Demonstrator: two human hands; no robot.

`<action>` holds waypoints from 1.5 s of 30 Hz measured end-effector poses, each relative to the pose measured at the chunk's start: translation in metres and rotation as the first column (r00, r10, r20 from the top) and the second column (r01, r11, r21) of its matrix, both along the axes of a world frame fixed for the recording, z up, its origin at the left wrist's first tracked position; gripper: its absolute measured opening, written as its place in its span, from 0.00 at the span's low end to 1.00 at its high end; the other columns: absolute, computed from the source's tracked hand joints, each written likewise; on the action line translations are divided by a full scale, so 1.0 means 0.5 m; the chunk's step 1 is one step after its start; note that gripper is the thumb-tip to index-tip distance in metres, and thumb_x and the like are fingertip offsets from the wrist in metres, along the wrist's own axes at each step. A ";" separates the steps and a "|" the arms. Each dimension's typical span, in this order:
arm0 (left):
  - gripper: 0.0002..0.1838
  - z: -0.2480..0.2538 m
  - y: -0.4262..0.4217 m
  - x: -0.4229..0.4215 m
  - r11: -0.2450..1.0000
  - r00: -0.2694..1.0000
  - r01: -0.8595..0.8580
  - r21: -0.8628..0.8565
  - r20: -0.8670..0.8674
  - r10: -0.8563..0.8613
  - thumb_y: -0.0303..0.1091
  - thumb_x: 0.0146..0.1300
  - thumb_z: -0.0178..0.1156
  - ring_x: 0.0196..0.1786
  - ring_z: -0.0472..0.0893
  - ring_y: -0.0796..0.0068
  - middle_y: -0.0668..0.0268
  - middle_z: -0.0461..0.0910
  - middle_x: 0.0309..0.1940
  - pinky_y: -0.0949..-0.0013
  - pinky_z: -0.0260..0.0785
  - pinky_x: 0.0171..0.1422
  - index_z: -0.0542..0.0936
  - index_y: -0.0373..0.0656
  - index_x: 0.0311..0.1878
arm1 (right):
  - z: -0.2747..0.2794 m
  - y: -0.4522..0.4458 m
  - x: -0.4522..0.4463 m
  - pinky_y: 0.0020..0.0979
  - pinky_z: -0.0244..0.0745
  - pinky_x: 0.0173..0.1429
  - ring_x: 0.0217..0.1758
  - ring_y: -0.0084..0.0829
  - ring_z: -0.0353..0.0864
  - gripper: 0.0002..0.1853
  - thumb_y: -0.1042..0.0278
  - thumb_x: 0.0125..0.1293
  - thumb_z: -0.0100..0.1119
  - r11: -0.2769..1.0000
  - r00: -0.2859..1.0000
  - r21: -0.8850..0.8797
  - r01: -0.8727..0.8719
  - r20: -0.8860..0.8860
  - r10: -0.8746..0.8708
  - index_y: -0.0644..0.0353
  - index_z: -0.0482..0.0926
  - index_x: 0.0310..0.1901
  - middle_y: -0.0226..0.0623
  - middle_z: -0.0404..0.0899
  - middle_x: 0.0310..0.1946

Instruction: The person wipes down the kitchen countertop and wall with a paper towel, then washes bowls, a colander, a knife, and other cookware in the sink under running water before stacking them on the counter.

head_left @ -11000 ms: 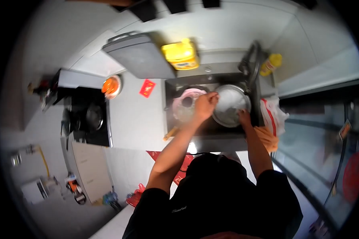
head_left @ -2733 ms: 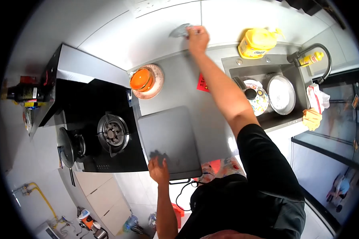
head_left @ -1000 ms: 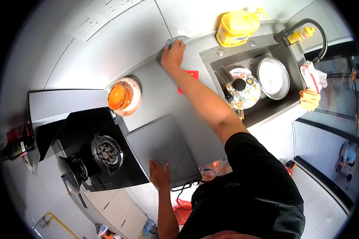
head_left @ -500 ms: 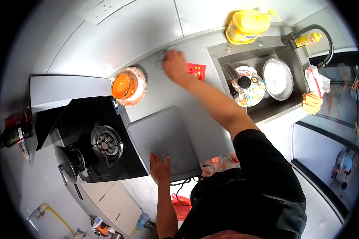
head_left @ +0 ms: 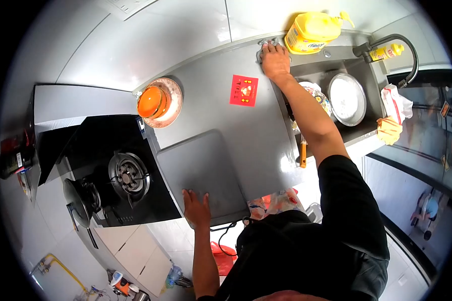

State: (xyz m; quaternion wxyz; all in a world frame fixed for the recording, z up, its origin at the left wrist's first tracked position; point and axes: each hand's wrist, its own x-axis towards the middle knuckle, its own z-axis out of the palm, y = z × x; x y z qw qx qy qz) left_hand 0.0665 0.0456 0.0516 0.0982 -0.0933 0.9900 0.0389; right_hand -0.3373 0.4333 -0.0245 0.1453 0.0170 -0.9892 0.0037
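The right hand (head_left: 276, 61), fingers loosely spread, presses a grey cloth (head_left: 267, 46) to the counter (head_left: 211, 80) beside the yellow jug (head_left: 312, 34). The left hand (head_left: 197, 208) lies open, fingers apart, on the grey board (head_left: 201, 170).

Bright, mostly sharp. Soft sheen on tiled wall (head_left: 186, 35) left of right grip (head_left: 275, 60); white hotspot on counter (head_left: 258, 145), nearer wearer than right grip. Fisheye bows straight lines; vignette blackens corners.

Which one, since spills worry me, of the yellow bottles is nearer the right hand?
The large pump bottle, beside the right hand; the smaller yellow bottle is farther off, by the faucet.
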 end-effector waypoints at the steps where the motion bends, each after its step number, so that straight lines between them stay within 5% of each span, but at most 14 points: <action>1: 0.31 0.003 0.000 0.002 1.000 1.000 0.011 0.020 -0.014 -0.010 0.48 0.67 0.64 0.67 0.74 0.47 0.40 0.68 0.68 0.58 0.71 0.68 0.76 0.29 0.60 | 0.005 0.005 0.004 0.47 0.58 0.75 0.70 0.41 0.69 0.23 0.59 0.73 0.50 0.999 0.995 0.003 0.043 0.086 -0.044 0.61 0.74 0.64 0.42 0.75 0.65; 5: 0.31 0.002 -0.004 0.001 0.999 0.999 0.031 0.015 -0.014 -0.031 0.48 0.65 0.66 0.66 0.75 0.47 0.41 0.69 0.67 0.58 0.72 0.67 0.77 0.29 0.59 | 0.035 -0.007 0.139 0.40 0.60 0.75 0.71 0.45 0.68 0.25 0.59 0.72 0.51 0.979 0.965 -0.029 -0.203 0.164 0.204 0.64 0.72 0.66 0.47 0.74 0.65; 11: 0.32 0.010 0.010 -0.009 1.000 0.997 -0.020 -0.023 0.068 0.022 0.50 0.63 0.66 0.65 0.77 0.50 0.43 0.70 0.67 0.58 0.73 0.65 0.77 0.30 0.59 | 0.032 0.030 0.252 0.46 0.56 0.78 0.71 0.50 0.66 0.29 0.56 0.75 0.49 0.919 0.894 0.024 -0.394 0.244 0.377 0.65 0.65 0.70 0.47 0.63 0.74; 14: 0.32 -0.019 -0.005 0.007 0.997 0.999 0.050 -0.058 -0.016 -0.051 0.50 0.64 0.66 0.64 0.78 0.49 0.44 0.71 0.67 0.58 0.73 0.65 0.77 0.30 0.59 | 0.027 0.044 0.181 0.46 0.55 0.78 0.72 0.50 0.65 0.29 0.54 0.76 0.47 0.927 0.900 -0.045 -0.372 0.227 0.372 0.66 0.64 0.71 0.48 0.61 0.75; 19: 0.32 -0.011 -0.001 0.001 0.999 1.000 0.027 -0.017 0.012 -0.027 0.50 0.63 0.67 0.63 0.78 0.50 0.44 0.71 0.67 0.59 0.73 0.65 0.77 0.30 0.59 | 0.010 0.050 0.076 0.44 0.50 0.80 0.75 0.51 0.61 0.34 0.49 0.78 0.40 0.993 0.966 -0.106 -0.058 0.244 0.082 0.67 0.57 0.74 0.50 0.62 0.74; 24: 0.31 -0.011 0.001 0.005 0.998 0.997 0.051 -0.046 -0.049 -0.053 0.48 0.61 0.69 0.58 0.81 0.46 0.44 0.73 0.65 0.57 0.76 0.59 0.78 0.31 0.58 | 0.007 0.067 0.172 0.45 0.49 0.80 0.76 0.51 0.59 0.35 0.47 0.78 0.41 0.987 0.965 -0.029 -0.159 0.208 0.162 0.68 0.58 0.74 0.52 0.59 0.75; 30: 0.32 -0.009 -0.002 0.006 0.997 0.999 0.029 -0.065 -0.012 -0.030 0.50 0.61 0.68 0.59 0.81 0.49 0.46 0.73 0.66 0.57 0.76 0.60 0.78 0.33 0.59 | 0.031 -0.008 0.026 0.44 0.51 0.79 0.75 0.50 0.61 0.37 0.40 0.76 0.42 0.974 0.976 -0.144 0.173 0.161 -0.149 0.69 0.66 0.69 0.53 0.67 0.70; 32: 0.31 -0.008 0.010 0.000 0.995 0.999 0.035 -0.092 0.007 -0.035 0.50 0.62 0.68 0.61 0.79 0.49 0.45 0.72 0.66 0.57 0.75 0.62 0.78 0.33 0.58 | 0.089 -0.058 0.012 0.44 0.51 0.79 0.76 0.49 0.62 0.37 0.39 0.76 0.40 0.959 0.843 -0.282 0.011 0.519 0.143 0.68 0.65 0.70 0.53 0.67 0.70; 36: 0.31 -0.014 -0.002 0.002 0.998 0.999 0.008 -0.060 0.033 -0.006 0.49 0.62 0.67 0.61 0.79 0.49 0.45 0.72 0.66 0.57 0.75 0.62 0.78 0.33 0.58 | 0.024 -0.127 0.036 0.43 0.51 0.79 0.76 0.48 0.61 0.38 0.40 0.77 0.40 0.964 0.961 -0.238 -0.119 0.218 0.172 0.68 0.62 0.73 0.53 0.66 0.71; 38: 0.31 -0.024 -0.012 0.010 0.998 0.999 0.044 -0.048 -0.010 -0.044 0.50 0.63 0.67 0.62 0.79 0.49 0.45 0.72 0.66 0.58 0.75 0.62 0.78 0.33 0.59 | 0.044 -0.042 0.004 0.44 0.49 0.80 0.78 0.48 0.58 0.39 0.40 0.77 0.38 0.987 0.873 -0.119 0.104 0.486 -0.033 0.68 0.59 0.74 0.54 0.61 0.75; 40: 0.31 -0.019 -0.004 0.004 0.997 0.999 0.042 -0.070 -0.026 -0.044 0.50 0.63 0.66 0.63 0.78 0.50 0.45 0.72 0.66 0.58 0.74 0.63 0.77 0.33 0.59 | 0.020 0.017 0.010 0.43 0.47 0.81 0.80 0.50 0.54 0.41 0.38 0.77 0.37 0.962 0.944 -0.142 0.232 0.270 -0.188 0.68 0.56 0.76 0.53 0.52 0.78; 41: 0.31 -0.014 0.004 0.009 0.994 0.998 0.052 -0.096 -0.025 -0.055 0.50 0.64 0.66 0.64 0.78 0.50 0.45 0.72 0.67 0.58 0.74 0.64 0.77 0.32 0.59 | 0.032 0.005 0.012 0.43 0.46 0.81 0.81 0.50 0.51 0.42 0.37 0.77 0.36 0.959 0.916 -0.113 0.261 0.343 -0.209 0.68 0.53 0.77 0.52 0.47 0.80; 42: 0.31 -0.014 0.004 0.015 0.995 0.999 0.043 -0.089 -0.022 -0.045 0.50 0.64 0.66 0.64 0.78 0.50 0.45 0.72 0.67 0.58 0.74 0.64 0.77 0.32 0.59 | 0.034 -0.017 0.023 0.43 0.46 0.81 0.81 0.50 0.51 0.42 0.37 0.77 0.36 0.962 0.917 -0.105 0.252 0.344 -0.202 0.68 0.53 0.77 0.52 0.47 0.80; 45: 0.31 -0.020 -0.002 0.008 0.994 0.999 0.040 -0.100 0.007 -0.040 0.50 0.64 0.66 0.64 0.77 0.50 0.45 0.72 0.67 0.58 0.74 0.64 0.77 0.32 0.59 | 0.027 -0.090 0.061 0.43 0.49 0.81 0.78 0.51 0.56 0.41 0.38 0.76 0.38 0.991 0.942 -0.039 -0.124 0.310 0.130 0.69 0.58 0.74 0.52 0.52 0.78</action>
